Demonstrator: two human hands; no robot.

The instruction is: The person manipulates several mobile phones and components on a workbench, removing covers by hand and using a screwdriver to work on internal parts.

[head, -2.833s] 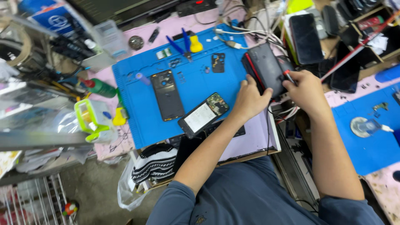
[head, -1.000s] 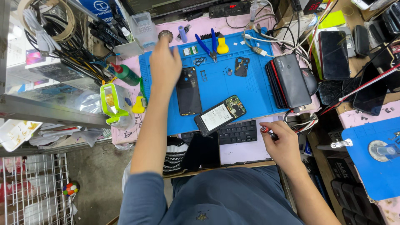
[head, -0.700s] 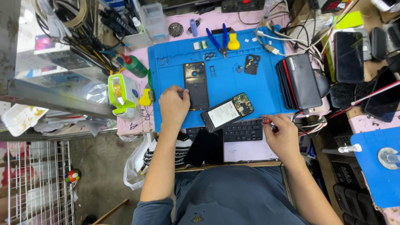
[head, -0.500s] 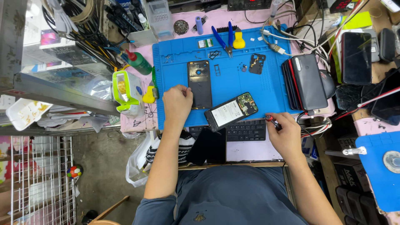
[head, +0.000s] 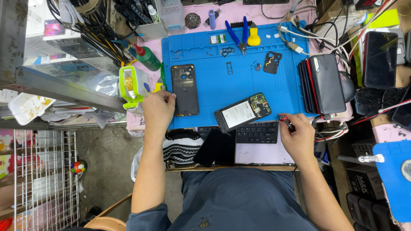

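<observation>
My left hand [head: 158,112] rests on the left front edge of the blue work mat [head: 222,81], its fingers curled beside a black phone back cover [head: 185,90]. What it grips, if anything, is hidden. My right hand [head: 297,136] holds a small red-and-black screwdriver [head: 286,122] near the mat's front right corner. Between the hands lies an opened phone [head: 243,112], its battery and circuit board showing. A small black plastic part [head: 272,62] sits farther back on the mat.
A stack of phones [head: 324,83] stands at the mat's right edge. Blue pliers [head: 238,34], a yellow tool, a green bottle [head: 147,57] and cables crowd the back. A keyboard [head: 256,132] and dark phone [head: 215,147] lie in front. Wire rack at left.
My left hand drew back from the far side of the mat to its near left edge. Earlier my right hand left the phone stack and settled by the keyboard with the screwdriver.
</observation>
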